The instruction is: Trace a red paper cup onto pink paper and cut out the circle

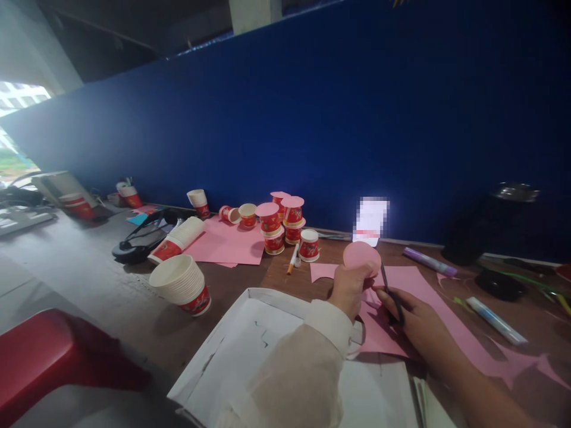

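Observation:
A round pink paper disc (360, 255) is pinched in my left hand (350, 288), held up over the table. In my right hand (401, 306) is a pair of dark scissors (389, 285), its blades pointing up beside the disc's right edge. Whether the blades touch the paper I cannot tell. Beneath both hands lies a larger pink sheet (408, 278) with curved cut-outs. To the left, red paper cups with pink discs (267, 210) on them are stacked in tiers, and a single upright cup (309, 245) stands close by.
A lit phone (370, 220) leans on the blue partition (312, 119). Nested paper cups (178, 279), pink sheets (227, 238) and a headset (129, 252) are at left. A marker (293, 258), a purple tube (429, 261) and a clear tube (496, 321) lie around. A white box lid (241, 339) is in front.

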`<state>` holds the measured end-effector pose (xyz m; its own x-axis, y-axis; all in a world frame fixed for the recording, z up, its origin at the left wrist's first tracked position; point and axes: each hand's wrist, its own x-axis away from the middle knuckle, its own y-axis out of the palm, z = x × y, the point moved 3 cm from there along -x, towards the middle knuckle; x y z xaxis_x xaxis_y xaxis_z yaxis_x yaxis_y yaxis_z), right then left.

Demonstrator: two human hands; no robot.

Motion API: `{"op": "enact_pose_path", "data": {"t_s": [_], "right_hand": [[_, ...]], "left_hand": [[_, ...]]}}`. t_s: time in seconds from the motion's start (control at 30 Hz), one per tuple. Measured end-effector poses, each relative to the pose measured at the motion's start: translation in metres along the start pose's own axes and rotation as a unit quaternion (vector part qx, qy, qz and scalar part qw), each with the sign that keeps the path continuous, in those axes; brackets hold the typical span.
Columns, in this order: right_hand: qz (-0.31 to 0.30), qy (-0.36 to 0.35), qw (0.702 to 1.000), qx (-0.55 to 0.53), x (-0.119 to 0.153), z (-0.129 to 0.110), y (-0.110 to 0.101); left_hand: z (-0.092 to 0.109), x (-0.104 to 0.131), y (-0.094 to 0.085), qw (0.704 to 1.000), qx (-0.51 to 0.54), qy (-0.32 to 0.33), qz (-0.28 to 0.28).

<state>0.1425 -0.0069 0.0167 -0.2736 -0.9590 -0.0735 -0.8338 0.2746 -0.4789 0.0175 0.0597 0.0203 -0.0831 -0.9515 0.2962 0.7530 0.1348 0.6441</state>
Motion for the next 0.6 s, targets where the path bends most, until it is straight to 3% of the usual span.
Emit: {"op": "enact_pose_path", "data": {"t_s": [0.17,0.6], "right_hand": [[-0.045,0.035,0.998,-0.033,0.0018,0.0002,0.0020],[-0.041,0.040,0.998,-0.033,-0.0014,0.0074,0.0026]], "left_hand": [[-0.0022,-0.0028,-0.0014,1.000,-0.012,0.003,0.000],[0.0005,-0.0014,-0.0007,0.999,-0.032,-0.006,0.005]]}}
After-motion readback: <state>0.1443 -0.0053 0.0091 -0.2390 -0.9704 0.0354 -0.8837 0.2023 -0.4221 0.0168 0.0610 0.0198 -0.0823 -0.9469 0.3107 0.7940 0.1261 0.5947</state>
